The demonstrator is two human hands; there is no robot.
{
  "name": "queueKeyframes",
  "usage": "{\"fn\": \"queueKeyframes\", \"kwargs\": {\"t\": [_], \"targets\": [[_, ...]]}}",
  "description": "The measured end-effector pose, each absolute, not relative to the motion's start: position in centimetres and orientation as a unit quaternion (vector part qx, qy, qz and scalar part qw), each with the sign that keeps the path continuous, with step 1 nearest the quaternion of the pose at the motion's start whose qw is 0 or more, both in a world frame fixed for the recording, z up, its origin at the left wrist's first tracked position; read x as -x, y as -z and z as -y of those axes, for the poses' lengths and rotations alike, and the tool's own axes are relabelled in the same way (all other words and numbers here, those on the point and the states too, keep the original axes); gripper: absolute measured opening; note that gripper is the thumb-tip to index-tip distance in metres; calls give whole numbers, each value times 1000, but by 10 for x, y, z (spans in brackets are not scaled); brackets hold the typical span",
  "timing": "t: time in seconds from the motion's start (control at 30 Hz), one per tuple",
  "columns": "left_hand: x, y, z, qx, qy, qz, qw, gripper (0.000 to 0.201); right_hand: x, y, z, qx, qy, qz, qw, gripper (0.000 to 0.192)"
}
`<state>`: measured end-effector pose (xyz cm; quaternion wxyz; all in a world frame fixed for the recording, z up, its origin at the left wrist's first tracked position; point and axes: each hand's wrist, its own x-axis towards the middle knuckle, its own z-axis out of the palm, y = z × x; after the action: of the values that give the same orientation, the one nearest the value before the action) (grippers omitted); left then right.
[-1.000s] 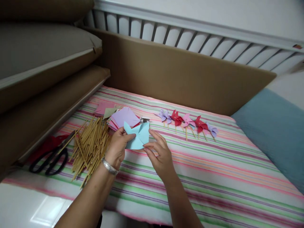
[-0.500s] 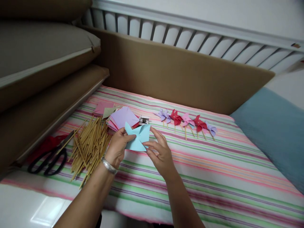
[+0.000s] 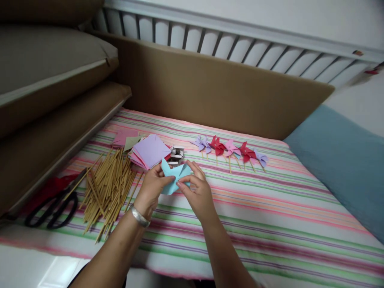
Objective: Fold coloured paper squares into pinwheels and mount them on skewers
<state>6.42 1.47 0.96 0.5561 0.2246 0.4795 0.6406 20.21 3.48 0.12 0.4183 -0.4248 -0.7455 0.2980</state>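
A light blue paper pinwheel piece [image 3: 171, 187], cut and partly folded, is held between my two hands above the striped cloth. My left hand [image 3: 154, 182], with a silver bangle at its wrist, pinches the paper's left side, thumb on top near the middle. With thumb and index finger, my right hand [image 3: 196, 188] presses a corner in toward the centre. Just behind the paper lie a stack of coloured paper squares [image 3: 151, 150], lilac on top, and a small metal and white object [image 3: 177, 154] whose kind I cannot make out.
Thin wooden sticks [image 3: 109, 192] lie heaped to the left, beside black-handled scissors [image 3: 55, 208] and something red [image 3: 54, 188]. Finished pinwheels [image 3: 229, 150] in lilac, red and pink form a row at the back right. A brown board [image 3: 210, 88] stands behind the striped cloth [image 3: 270, 208].
My right hand has brought a corner of the blue paper inward to its centre. My left hand keeps its hold. The whole view has shifted slightly.
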Motion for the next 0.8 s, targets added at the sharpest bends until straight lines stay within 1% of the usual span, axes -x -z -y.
{"fn": "queueKeyframes", "kwargs": {"t": [0.13, 0.37, 0.57, 0.7, 0.77, 0.8], "targets": [[-71, -8, -15, -221, -630, -474, 574, 36, -203, 1, -37, 461, -290, 717, 435, 5], [-71, -9, -15, -224, -620, -474, 583, 37, -205, 6, -39, 478, -301, 701, 434, 6], [-69, -10, -14, -233, -603, -462, 608, 38, -203, 3, -37, 475, -254, 723, 432, 6], [-68, -10, -14, -246, -600, -465, 603, 37, -202, 5, -37, 481, -245, 730, 419, 7], [-68, -9, -15, -251, -597, -477, 594, 37, -203, 4, -37, 487, -246, 730, 410, 1], [-68, -8, -15, -258, -593, -484, 589, 37, -204, 2, -37, 487, -244, 732, 409, 11]]}}
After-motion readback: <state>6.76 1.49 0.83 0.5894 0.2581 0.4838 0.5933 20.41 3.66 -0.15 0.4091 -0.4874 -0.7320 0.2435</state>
